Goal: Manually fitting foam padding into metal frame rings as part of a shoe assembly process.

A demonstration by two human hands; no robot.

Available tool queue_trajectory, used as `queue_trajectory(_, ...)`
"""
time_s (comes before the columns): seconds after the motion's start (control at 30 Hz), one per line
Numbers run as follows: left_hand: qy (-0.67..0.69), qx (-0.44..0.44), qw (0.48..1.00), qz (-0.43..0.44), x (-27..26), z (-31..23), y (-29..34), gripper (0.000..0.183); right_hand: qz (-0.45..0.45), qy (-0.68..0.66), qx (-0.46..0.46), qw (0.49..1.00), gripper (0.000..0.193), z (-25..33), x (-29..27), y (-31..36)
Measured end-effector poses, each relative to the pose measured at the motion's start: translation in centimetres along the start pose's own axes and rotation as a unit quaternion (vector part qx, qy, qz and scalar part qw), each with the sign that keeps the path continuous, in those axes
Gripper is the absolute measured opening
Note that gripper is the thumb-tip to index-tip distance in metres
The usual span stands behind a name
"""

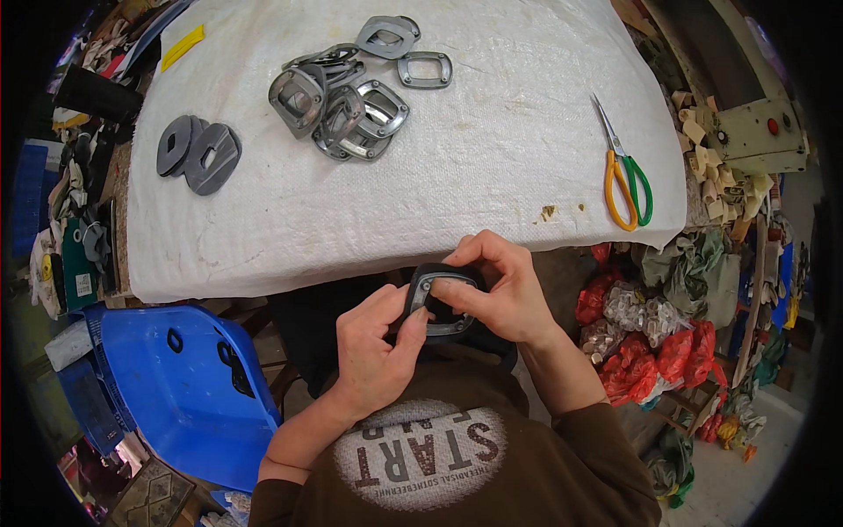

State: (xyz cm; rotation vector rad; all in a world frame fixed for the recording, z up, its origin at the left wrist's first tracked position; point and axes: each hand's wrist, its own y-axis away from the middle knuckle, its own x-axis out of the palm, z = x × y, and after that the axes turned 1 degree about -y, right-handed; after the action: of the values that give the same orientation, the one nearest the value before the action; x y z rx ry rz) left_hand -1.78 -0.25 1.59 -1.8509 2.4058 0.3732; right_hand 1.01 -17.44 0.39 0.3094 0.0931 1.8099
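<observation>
Close to my body, just off the table's front edge, I hold a metal frame with a black rim [450, 328], rounded and rectangular with a hollow middle. My left hand [378, 344] grips its left side, thumb pressed on the metal face. On the upper right, my right hand [502, 294] pinches it between thumb and fingers. A pile of similar metal frames [379, 110] lies at the back of the white-covered table [492, 176]. Farther left are several dark grey pads [212, 160] with cut-out centres. What my fingers cover of the held frame is hidden.
Scissors [622, 167] with one orange and one green handle lie on the table's right. A yellow strip [183, 47] rests at the far left. Below left stands a blue tub [189, 413] with a few black rings inside. Red plastic bags [630, 364] sit at the right.
</observation>
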Motion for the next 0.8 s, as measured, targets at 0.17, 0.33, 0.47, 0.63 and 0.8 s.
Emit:
queue_trajectory(0.17, 0.059, -0.012, 0.998, -0.022, 0.5, 0.5, -0.1, 0.011, 0.012, -0.125, 0.028, 0.992, 0.022, 0.1, -0.5, 0.0)
queue_trajectory(0.33, 0.132, -0.047, 0.990, -0.022, 0.6, 0.7, -0.1, 0.012, 0.004, 0.024, -0.031, 0.999, 0.030, 0.4, -0.3, 0.5)
queue_trajectory(0.47, 0.267, -0.068, 0.961, 0.025, 0.3, 0.3, -0.5, 0.018, -0.016, 0.010, -0.036, 0.999, 0.030, 0.8, -0.7, 0.5)
queue_trajectory(0.63, 0.304, -0.107, 0.945, 0.056, -0.2, 0.8, -1.0, 0.023, 0.000, 0.038, -0.046, 0.998, 0.031, 0.9, -0.5, 0.9)
queue_trajectory(0.8, 0.383, -0.137, 0.909, 0.093, 0.0, 0.8, -1.2, 0.022, 0.010, 0.080, -0.093, 0.992, 0.030, 0.7, -0.2, 0.9)
